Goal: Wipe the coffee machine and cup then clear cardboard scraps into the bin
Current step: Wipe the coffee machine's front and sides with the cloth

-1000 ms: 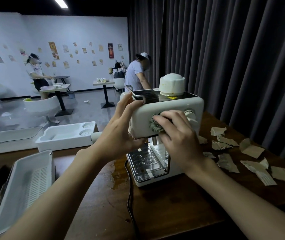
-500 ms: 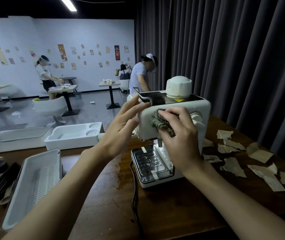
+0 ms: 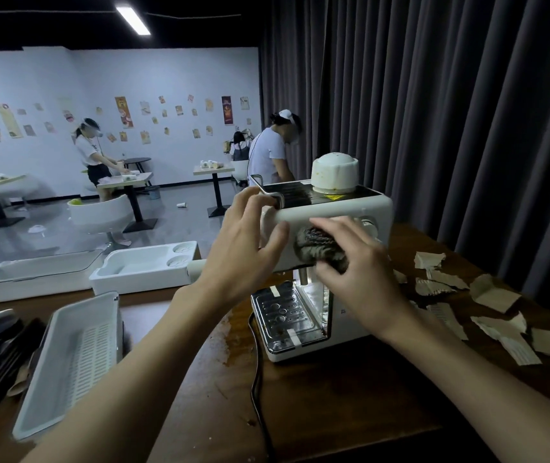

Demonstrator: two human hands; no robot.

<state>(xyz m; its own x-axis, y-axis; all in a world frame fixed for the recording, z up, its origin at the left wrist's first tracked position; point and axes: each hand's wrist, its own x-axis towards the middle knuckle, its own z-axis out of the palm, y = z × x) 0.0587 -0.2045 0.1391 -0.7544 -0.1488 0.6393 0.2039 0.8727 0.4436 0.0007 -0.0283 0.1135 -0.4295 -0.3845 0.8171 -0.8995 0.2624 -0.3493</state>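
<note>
The right hand (image 3: pixel 357 279) curls its fingers round a crumpled grey-brown knitted cloth (image 3: pixel 313 243) and presses it against the front panel of the white boxy coffee machine (image 3: pixel 327 212), which stands directly ahead of both hands on the dark wooden table (image 3: pixel 350 389). The left hand (image 3: pixel 247 248) lies spread against the machine's left front corner, fingers nearly straight and thumb on the front face, holding nothing. Above the right hand's knuckles, an upturned stained white cup (image 3: pixel 334 173) sits on the machine's dark top. Below the right wrist is the machine's perforated metal drip tray (image 3: pixel 282 314). Torn brown cardboard scraps (image 3: pixel 495 297) lie scattered on the table beyond the right forearm. A black power cord (image 3: pixel 257 372) runs between the forearms, and a white slotted plastic tray (image 3: pixel 76 365) lies outside the left forearm.
</note>
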